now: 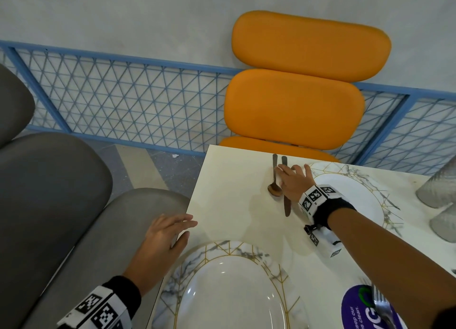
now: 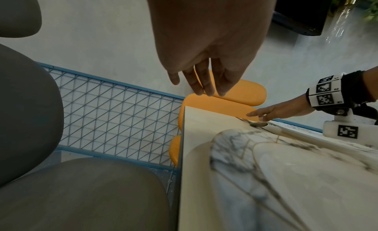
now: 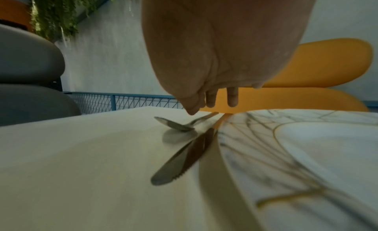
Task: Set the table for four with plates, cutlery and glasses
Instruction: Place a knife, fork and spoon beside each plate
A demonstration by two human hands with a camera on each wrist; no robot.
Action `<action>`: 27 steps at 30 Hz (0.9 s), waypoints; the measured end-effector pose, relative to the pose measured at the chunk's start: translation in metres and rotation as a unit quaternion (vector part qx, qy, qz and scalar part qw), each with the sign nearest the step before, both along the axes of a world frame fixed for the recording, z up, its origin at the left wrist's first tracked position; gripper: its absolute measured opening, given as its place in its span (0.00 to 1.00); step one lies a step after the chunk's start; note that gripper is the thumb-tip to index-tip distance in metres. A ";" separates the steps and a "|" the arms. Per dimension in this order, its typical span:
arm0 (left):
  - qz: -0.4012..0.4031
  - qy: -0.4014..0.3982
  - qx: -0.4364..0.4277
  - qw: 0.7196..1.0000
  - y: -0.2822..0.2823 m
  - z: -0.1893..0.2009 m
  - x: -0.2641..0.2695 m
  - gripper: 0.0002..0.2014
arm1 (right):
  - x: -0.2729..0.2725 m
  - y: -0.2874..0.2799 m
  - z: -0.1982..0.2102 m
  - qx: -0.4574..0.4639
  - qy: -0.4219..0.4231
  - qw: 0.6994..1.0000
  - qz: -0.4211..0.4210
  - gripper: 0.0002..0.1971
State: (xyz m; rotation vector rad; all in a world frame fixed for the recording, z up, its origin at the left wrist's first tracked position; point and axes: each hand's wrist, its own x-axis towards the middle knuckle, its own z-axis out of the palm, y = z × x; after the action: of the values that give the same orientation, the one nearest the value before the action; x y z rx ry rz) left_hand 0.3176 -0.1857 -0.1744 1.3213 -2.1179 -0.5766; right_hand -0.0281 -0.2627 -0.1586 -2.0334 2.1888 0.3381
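A spoon point(image 1: 274, 188) and a knife point(image 1: 286, 203) lie side by side on the white table point(image 1: 229, 180), just left of the far marbled plate point(image 1: 357, 193). My right hand point(image 1: 292, 173) reaches over their handles with straight fingers, touching or hovering just above them. In the right wrist view the fingertips point(image 3: 210, 103) hang over the spoon point(image 3: 175, 125), with the knife point(image 3: 180, 160) against the plate's rim point(image 3: 306, 153). A second marbled plate point(image 1: 232, 291) sits near me. My left hand point(image 1: 182, 227) is held flat and empty at the table's left edge.
Two ribbed glasses point(image 1: 436, 188) stand at the right edge. A fork point(image 1: 381, 306) lies on a purple sticker at bottom right. An orange chair point(image 1: 296, 101) stands beyond the table, grey chairs point(image 1: 49, 193) to the left, with a blue mesh fence point(image 1: 135, 101) behind.
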 end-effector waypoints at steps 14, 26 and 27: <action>-0.146 0.057 0.253 0.955 0.099 0.045 -0.112 0.15 | -0.044 0.285 0.038 -0.026 -0.184 0.960 -0.209 0.07; -0.137 0.001 0.352 0.926 0.206 0.055 -0.184 0.08 | -0.023 0.334 0.018 0.075 -0.273 0.916 -0.284 0.11; -0.123 0.011 0.358 0.926 0.210 0.059 -0.188 0.07 | -0.023 0.337 0.021 0.060 -0.315 0.903 -0.287 0.15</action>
State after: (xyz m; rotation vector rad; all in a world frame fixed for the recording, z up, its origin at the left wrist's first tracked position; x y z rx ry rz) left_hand 0.1295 0.0247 -0.1157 1.3822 -2.1475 -1.5758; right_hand -0.0510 0.0738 -0.1374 -1.1127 2.1152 -0.2250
